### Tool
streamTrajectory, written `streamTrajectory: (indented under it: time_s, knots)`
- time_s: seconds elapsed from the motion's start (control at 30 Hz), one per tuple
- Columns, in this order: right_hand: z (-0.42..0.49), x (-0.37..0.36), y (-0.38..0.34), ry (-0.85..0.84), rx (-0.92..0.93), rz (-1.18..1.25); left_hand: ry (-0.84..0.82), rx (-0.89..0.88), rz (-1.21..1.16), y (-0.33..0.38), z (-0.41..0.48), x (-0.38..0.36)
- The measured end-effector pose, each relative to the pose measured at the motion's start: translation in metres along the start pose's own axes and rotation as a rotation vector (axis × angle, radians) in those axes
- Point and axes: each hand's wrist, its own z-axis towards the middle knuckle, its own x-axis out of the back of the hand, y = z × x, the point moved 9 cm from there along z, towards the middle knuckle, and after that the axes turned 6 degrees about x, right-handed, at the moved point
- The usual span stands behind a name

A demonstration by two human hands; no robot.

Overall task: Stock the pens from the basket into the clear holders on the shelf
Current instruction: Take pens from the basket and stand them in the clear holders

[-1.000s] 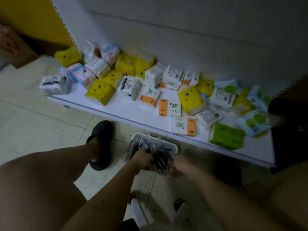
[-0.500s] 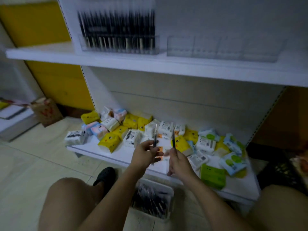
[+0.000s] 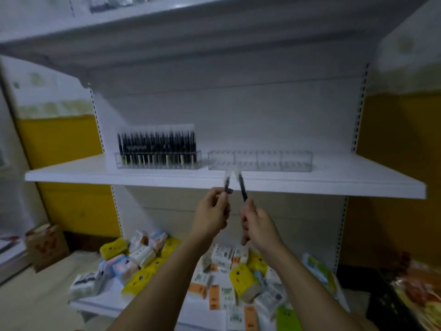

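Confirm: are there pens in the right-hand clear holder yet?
No, the right-hand clear holder stands empty; only the left clear holder has pens in it.

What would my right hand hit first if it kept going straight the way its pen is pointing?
Most likely the left end of the empty clear holder on the shelf: the right hand aims its pen up at it. Depth is unclear.

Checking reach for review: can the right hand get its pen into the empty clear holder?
Likely yes: the right hand holds its pen just in front of the empty clear holder, nothing between them; the left hand holds another pen close.
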Motion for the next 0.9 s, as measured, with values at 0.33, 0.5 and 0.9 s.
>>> streamTrajectory:
  time_s: [0.33, 0.5, 0.9]
  knots:
    - [0.059, 0.016, -0.069, 0.035, 0.146, -0.101, 0.032, -0.08, -0.101, 0.074, 0.049, 0.015]
    - [0.098, 0.015, -0.081, -0.001, 0.131, -0.053, -0.037, -0.172, -0.005, 0.104, 0.078, 0.016]
    - [0.201, 0.012, -0.091, 0.164, 0.2, 0.047, 0.113, -0.368, 0.177, 0.135, 0.174, 0.05]
